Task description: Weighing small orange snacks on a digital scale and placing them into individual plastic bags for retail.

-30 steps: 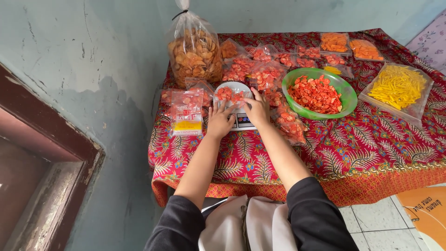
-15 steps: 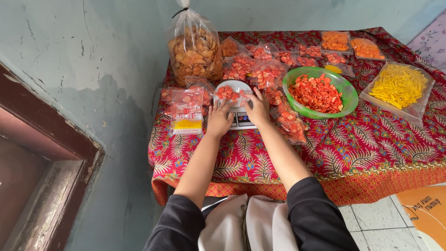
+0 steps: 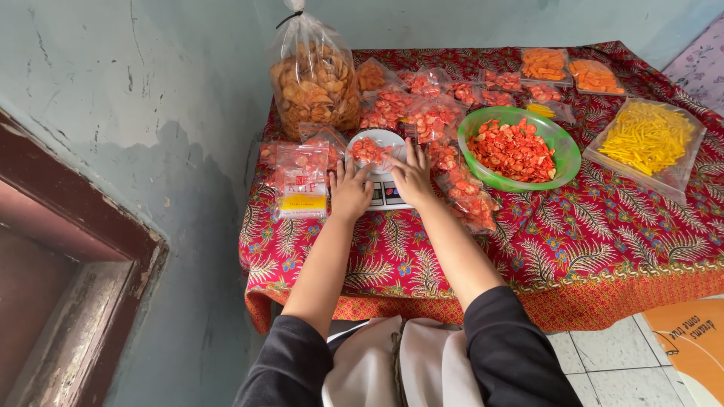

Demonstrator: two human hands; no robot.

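Weighing step. A small clear bag of red chips (image 3: 371,151) lies on the white pan of a kitchen scale (image 3: 383,192), near the table's left edge. The left hand (image 3: 350,192) rests flat at the scale's left side, fingers spread and gripping nothing; the right hand (image 3: 412,175) lies flat at the bag's right end, fingers extended (whether they pinch the plastic cannot be told). Both hands seem to be settling the bag on the pan. A true reading would call for both hands clear of pan and bag.

Surroundings: a labelled packet (image 3: 302,181) just left of the scale; a tall tied sack (image 3: 314,75) beyond; filled bags (image 3: 469,197) crowding its right side; a green bowl (image 3: 562,169) of red chips further right; a bag of yellow sticks (image 3: 647,139) at far right.
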